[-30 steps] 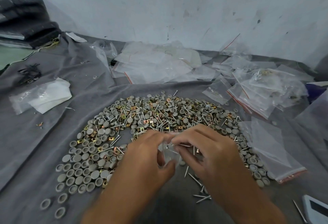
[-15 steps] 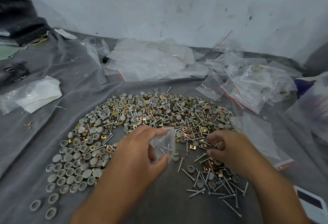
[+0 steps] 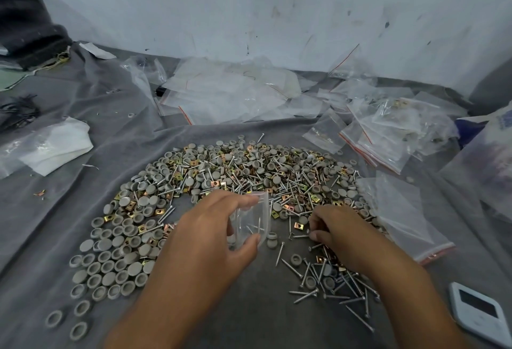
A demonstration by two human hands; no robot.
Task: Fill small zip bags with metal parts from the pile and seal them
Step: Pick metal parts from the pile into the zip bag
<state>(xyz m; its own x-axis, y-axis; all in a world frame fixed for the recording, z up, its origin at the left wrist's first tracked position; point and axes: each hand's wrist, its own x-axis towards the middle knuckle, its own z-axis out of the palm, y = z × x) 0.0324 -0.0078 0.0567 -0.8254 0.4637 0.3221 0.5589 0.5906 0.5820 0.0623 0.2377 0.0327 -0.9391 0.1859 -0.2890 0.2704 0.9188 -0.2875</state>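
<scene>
I sit facing a scuffed, pale bluish wall (image 3: 277, 2) at the far side. A wrinkled grey cloth (image 3: 69, 210) spreads near me, and dark folded fabric (image 3: 25, 24) is stacked far left. Light is soft, even.

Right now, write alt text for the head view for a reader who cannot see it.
A left hand holds a small clear bag open, screws already inside, while the right hand picks at a pile of screws, grey caps and brass clips. The pile lies on a grey cloth, with more bags heaped behind near the wall.
</scene>
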